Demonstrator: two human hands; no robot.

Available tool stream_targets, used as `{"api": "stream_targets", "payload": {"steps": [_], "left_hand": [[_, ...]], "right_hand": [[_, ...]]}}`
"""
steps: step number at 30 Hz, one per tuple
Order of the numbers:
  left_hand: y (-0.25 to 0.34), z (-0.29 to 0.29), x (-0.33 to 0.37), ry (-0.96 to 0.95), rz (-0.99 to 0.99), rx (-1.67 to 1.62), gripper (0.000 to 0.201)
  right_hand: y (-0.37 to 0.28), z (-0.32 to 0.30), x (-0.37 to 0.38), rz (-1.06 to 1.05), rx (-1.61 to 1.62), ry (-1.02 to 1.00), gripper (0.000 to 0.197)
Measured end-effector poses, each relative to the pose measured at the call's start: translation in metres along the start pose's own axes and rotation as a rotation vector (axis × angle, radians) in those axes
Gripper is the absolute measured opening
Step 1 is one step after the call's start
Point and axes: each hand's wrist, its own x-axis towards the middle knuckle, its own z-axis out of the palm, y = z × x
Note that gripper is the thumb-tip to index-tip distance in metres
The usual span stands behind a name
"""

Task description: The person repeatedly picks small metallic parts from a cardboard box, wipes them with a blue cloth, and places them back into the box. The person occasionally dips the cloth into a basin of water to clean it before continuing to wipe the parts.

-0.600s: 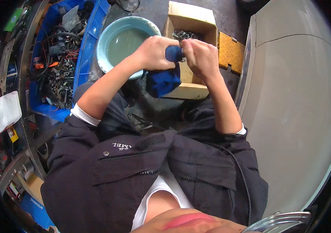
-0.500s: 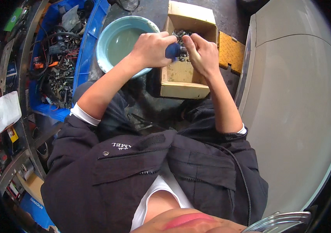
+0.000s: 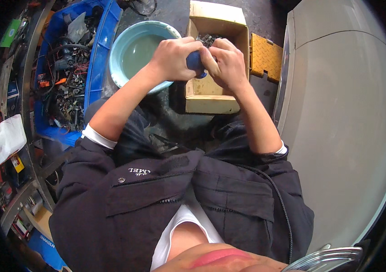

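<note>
Blue rounded object (image 3: 195, 61) lies between left hand (image 3: 173, 58), clamped round it, and right hand (image 3: 227, 65), hold unclear, above brown cardboard box (image 3: 213, 104)

A dark grey floor (image 3: 171, 14) spreads beneath the things, its surface glossy in patches. A round pale-blue basin (image 3: 115, 60) stands on it just beside an open cardboard box (image 3: 212, 104), and past the box's right side lies a yellow plate (image 3: 265, 56) with a raised tread pattern. Near the top edge, a dark loop of cable or hose (image 3: 140, 13) rests there. At left, a metal rack (image 3: 17, 206) bears a white sheet (image 3: 2, 143); what the blue crate (image 3: 95, 59) beside it stands on cannot be told
</note>
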Motion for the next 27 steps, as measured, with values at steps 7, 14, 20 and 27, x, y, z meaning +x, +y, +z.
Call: {"api": "stream_targets", "payload": {"steps": [7, 14, 20, 27], "left_hand": [[-0.021, -0.021, 0.001, -0.402, -0.094, -0.511, 0.048], [-0.013, -0.011, -0.004, -0.044, 0.014, 0.035, 0.047], [-0.008, -0.002, -0.009, 0.007, 0.024, 0.066, 0.038], [-0.012, -0.009, -0.007, 0.042, -0.056, -0.354, 0.049]], "right_hand": [[-0.001, -0.016, 0.007, -0.483, -0.078, 0.127, 0.030], [0.002, -0.004, 0.001, 0.094, 0.042, -0.117, 0.044], [-0.004, -0.005, 0.003, 0.366, 0.404, -0.270, 0.051], [0.005, 0.003, -0.007, 0.231, 0.698, -0.158, 0.042]]}}
